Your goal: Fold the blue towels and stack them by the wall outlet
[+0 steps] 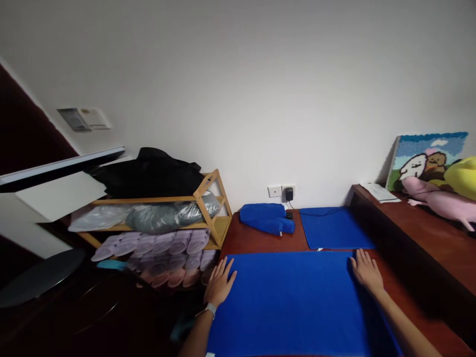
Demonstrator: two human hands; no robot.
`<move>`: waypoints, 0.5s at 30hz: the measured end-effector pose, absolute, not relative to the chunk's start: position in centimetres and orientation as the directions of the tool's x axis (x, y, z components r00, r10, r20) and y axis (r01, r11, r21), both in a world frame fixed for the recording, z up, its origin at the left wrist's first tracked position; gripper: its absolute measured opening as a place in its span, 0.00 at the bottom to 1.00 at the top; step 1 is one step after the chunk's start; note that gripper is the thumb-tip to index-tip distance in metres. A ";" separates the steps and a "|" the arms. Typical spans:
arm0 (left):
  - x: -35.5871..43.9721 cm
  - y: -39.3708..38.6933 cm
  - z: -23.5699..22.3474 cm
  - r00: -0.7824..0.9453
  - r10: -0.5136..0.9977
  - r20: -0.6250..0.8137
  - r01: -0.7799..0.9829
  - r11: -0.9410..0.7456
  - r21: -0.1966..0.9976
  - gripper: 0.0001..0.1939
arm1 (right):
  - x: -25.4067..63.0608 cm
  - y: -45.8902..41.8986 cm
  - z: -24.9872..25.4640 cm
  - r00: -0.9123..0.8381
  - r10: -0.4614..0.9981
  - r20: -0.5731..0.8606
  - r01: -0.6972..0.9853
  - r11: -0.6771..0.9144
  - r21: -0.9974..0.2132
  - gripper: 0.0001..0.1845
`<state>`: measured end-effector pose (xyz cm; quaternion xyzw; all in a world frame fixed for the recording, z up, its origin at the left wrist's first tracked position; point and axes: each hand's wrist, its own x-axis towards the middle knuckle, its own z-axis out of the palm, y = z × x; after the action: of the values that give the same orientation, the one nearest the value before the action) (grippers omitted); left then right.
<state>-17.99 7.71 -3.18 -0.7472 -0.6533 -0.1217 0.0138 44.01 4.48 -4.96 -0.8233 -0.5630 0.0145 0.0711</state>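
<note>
A large blue towel (297,302) lies spread flat on the dark red wooden table (256,238) in front of me. My left hand (220,282) rests flat on its far left corner, fingers stretched out. At the far right corner, my right hand (366,271) lies flat the same way, fingers apart. Neither hand grips anything. Beyond the spread towel sits a folded blue towel (334,228) and, left of it, a rolled blue towel (267,218) near the wall.
A bamboo shelf (208,198) at the left holds dark clothing, bagged items and rows of slippers. A charger (289,194) is plugged into the wall socket. A raised wooden ledge (427,233) at the right carries plush toys and a picture.
</note>
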 end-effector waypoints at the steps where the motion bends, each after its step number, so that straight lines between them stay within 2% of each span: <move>1: -17.9 7.6 -3.1 0.114 0.973 0.201 0.979 -0.144 0.142 0.30 | 42.0 4.7 -4.3 0.325 0.939 0.110 0.940 -0.309 -0.143 0.40; 4: -17.7 7.5 -2.7 0.113 0.974 0.195 0.979 -0.142 0.143 0.30 | 33.1 5.6 -2.0 0.053 0.974 0.220 0.974 -0.002 -0.225 0.38; 6: -17.7 7.4 -2.5 0.114 0.975 0.190 0.980 -0.142 0.141 0.30 | 26.3 6.1 -0.9 -0.166 0.960 0.225 0.931 0.228 -0.285 0.37; 8: -17.6 7.4 -2.5 0.107 0.976 0.190 0.981 -0.135 0.139 0.30 | 20.7 6.6 -0.3 -0.335 0.920 0.202 0.860 0.386 -0.333 0.37; 11: -17.7 7.5 -2.6 0.095 0.977 0.192 0.983 -0.122 0.135 0.30 | 17.5 7.3 -0.8 -0.375 0.920 0.112 0.837 0.389 -0.385 0.38; 15: -17.9 7.7 -2.9 0.101 0.974 0.204 0.982 -0.130 0.136 0.30 | 23.5 6.8 -3.2 -0.221 0.973 0.064 0.883 0.228 -0.410 0.40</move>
<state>-17.86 7.66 -2.94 -0.7417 -0.6593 -0.1223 0.0171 23.49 6.82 -3.21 -0.6043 -0.7680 0.1447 0.1553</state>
